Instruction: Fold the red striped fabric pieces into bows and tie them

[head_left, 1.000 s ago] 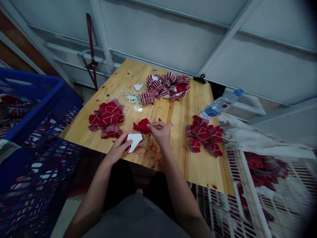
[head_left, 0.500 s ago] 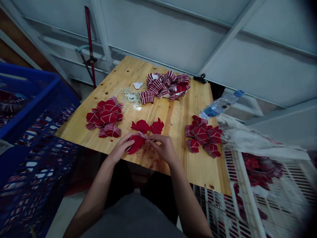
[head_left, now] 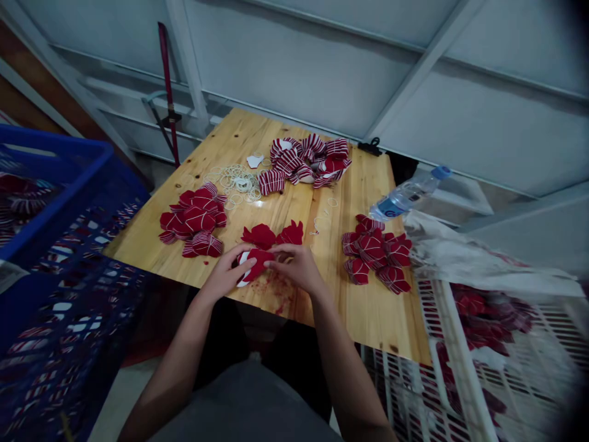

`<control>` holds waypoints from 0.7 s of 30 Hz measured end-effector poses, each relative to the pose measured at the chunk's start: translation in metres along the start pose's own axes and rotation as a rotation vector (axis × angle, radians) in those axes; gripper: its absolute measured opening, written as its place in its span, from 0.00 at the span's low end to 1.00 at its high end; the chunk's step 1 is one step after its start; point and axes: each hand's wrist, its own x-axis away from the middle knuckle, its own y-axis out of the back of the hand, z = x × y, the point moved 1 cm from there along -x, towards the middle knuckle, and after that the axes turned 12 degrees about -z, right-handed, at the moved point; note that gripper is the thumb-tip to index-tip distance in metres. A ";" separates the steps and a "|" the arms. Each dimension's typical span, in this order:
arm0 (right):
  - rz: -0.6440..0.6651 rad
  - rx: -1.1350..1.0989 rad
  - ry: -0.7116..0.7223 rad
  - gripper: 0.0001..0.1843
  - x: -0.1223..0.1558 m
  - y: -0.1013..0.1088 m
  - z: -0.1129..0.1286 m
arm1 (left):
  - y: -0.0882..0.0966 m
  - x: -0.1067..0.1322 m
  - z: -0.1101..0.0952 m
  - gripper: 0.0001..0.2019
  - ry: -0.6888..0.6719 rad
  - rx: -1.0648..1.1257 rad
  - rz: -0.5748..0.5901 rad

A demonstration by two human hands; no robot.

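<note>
Between both hands, over the table's front edge, is a red fabric piece (head_left: 258, 260) with a white part showing at its left side. My left hand (head_left: 226, 271) grips its left side, thumb on top. The fingers of my right hand (head_left: 294, 265) pinch its right side. Just beyond lie two loose red fabric pieces (head_left: 259, 236). Bundles of red and striped fabric (head_left: 196, 218) sit to the left, some with pale bands around them. A similar group of bundles (head_left: 375, 252) lies at the right. Pale rubber bands (head_left: 242, 181) form a loose heap farther back.
Striped fabric pieces (head_left: 306, 161) lie at the back of the wooden table (head_left: 322, 288). A plastic bottle (head_left: 409, 193) leans at the right edge, near a black clip (head_left: 370, 146). A blue crate (head_left: 99, 258) stands left, a white basket (head_left: 460, 362) right; both hold fabric.
The red piece has turned in my hands, and white now shows on its left side. My right hand's fingers have shifted along its edge. The view has moved slightly.
</note>
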 end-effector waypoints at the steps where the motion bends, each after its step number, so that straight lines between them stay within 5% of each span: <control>1: 0.008 -0.048 -0.043 0.16 -0.001 -0.003 -0.001 | 0.003 0.001 0.000 0.18 -0.002 -0.003 0.000; 6: -0.280 -0.139 -0.233 0.19 -0.028 -0.010 -0.010 | 0.023 0.006 0.002 0.18 0.010 0.025 -0.026; 10: -0.425 0.184 -0.112 0.17 -0.038 -0.014 -0.003 | 0.025 0.007 0.009 0.22 0.033 0.005 -0.098; 12: -0.358 0.319 0.054 0.20 -0.031 -0.017 0.006 | 0.021 0.007 0.011 0.24 0.066 0.021 -0.132; 17: 0.104 0.260 0.417 0.18 0.002 -0.014 0.020 | 0.012 0.007 0.004 0.22 0.062 0.055 -0.051; 21: 0.048 0.200 0.366 0.07 0.015 0.002 0.015 | 0.009 0.009 -0.004 0.21 0.004 0.058 0.048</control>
